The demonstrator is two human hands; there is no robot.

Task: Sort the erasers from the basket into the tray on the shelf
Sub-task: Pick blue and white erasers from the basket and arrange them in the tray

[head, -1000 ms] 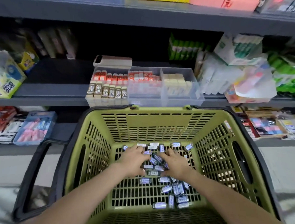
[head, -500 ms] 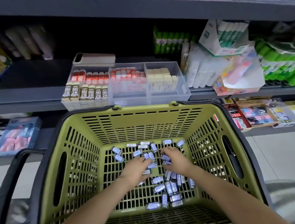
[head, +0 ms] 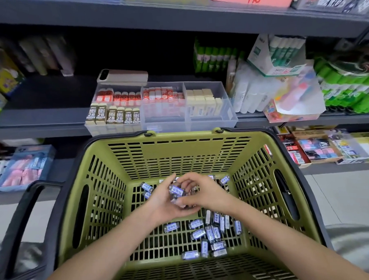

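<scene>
Several small erasers [head: 206,234] in blue-and-white sleeves lie scattered on the floor of a green slotted basket [head: 110,198]. My left hand [head: 165,201] and my right hand [head: 200,194] meet above the basket's middle, cupped together around a bunch of erasers [head: 176,190]; one shows between the fingers. On the shelf just behind the basket stands a clear compartment tray [head: 227,119] with rows of brown 2B erasers, red-sleeved erasers and cream erasers.
The basket's black handle [head: 24,227] hangs down at the left. A beige case [head: 123,75] lies behind the tray. Glue sticks [head: 216,57] and white packs [head: 251,90] crowd the shelf to the right. Packaged goods fill the lower shelf on both sides.
Both hands have come up off the basket floor and closed together around a bunch of erasers. Before, they were spread flat over the pile.
</scene>
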